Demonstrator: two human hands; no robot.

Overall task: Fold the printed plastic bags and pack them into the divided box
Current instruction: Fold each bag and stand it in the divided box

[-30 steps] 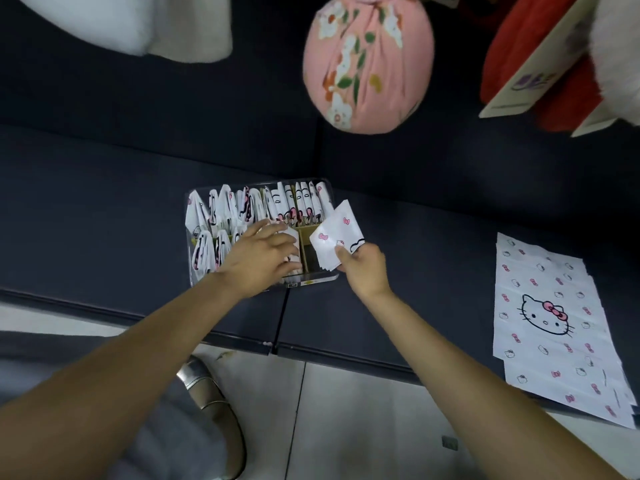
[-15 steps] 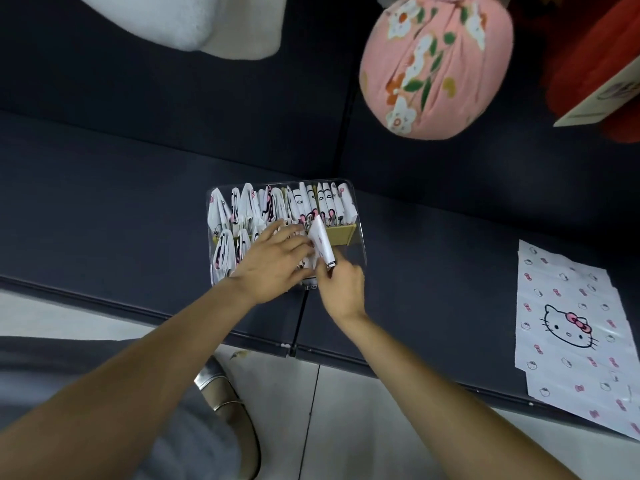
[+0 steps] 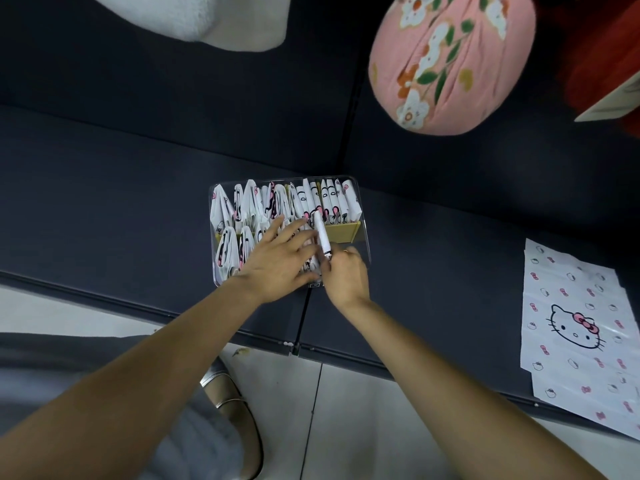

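A clear divided box (image 3: 364, 237) sits on the dark sofa seat, packed with several folded white printed bags standing on edge in two rows. My right hand (image 3: 346, 277) pinches one folded bag (image 3: 322, 235) upright and holds it in the front row's right end, beside a tan divider (image 3: 343, 231). My left hand (image 3: 282, 259) lies with spread fingers on the folded bags of the front row, pressing them leftward. A stack of flat unfolded cat-print bags (image 3: 576, 336) lies on the seat at the right.
A pink floral cushion (image 3: 450, 60) and a white cushion (image 3: 194, 19) lean on the sofa back. Red fabric with a card (image 3: 609, 60) is at the top right. The seat's front edge runs below the box; pale floor tiles and a shoe (image 3: 235, 410) lie beneath.
My right hand turned the folded bag on edge and brought it left into the box's front row. My left hand stayed on the packed bags. The camera view shifted left.
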